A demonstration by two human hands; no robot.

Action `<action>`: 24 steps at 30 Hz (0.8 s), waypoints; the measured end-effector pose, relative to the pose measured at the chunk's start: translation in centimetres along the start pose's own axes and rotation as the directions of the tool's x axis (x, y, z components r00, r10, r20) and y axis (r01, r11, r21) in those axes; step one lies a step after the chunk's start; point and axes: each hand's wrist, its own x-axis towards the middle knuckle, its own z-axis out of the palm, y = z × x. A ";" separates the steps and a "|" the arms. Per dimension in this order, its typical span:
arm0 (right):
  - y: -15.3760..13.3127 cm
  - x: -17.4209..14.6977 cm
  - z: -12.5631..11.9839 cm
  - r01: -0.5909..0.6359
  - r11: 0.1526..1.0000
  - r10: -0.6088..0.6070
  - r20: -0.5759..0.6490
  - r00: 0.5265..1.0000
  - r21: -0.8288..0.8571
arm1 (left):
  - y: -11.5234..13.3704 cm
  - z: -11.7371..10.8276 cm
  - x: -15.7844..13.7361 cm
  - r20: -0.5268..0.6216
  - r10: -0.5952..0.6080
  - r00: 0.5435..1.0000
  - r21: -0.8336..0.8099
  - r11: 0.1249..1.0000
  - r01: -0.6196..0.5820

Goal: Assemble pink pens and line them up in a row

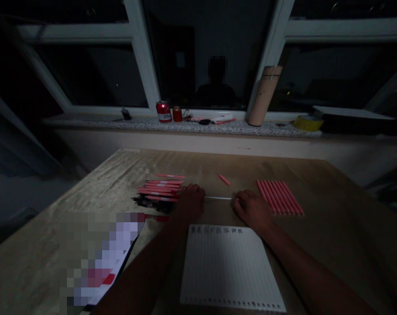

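Note:
A thin white rod (219, 198), which looks like a pen refill, stretches between my two hands above the table. My left hand (192, 200) is closed at its left end, fingers curled. The other end runs into the closed fingers of my right hand (251, 209). Beyond the rod lies a short pink pen part (223, 179). Beside my left hand is a loose pile of pink pens (159, 189) with dark pieces (155, 204) under them. Right of my right hand, several pink pens (279, 197) lie side by side in a neat row.
A lined spiral notebook (229, 267) with writing lies below my hands. At the left is a lit screen (122, 245), partly blurred. The windowsill (135, 124) behind holds a red can (163, 112), a small red jar (177, 114), a cardboard tube (265, 96) and yellow tape (307, 123).

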 end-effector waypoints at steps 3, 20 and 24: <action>-0.2 -0.1 -0.1 0.043 0.999 -0.044 0.008 0.999 0.028 | 0.0 0.0 -0.1 -0.014 0.014 1.000 -0.002 1.000 -0.014; -1.3 -0.2 -0.6 0.236 0.963 -0.245 0.054 0.968 0.129 | 0.8 -0.2 -0.3 0.042 0.181 0.983 -0.092 0.980 -0.176; -1.2 -0.2 -0.7 0.294 0.952 -0.299 0.061 0.952 0.086 | 0.8 -0.1 -0.3 0.036 0.195 0.980 -0.077 0.978 -0.192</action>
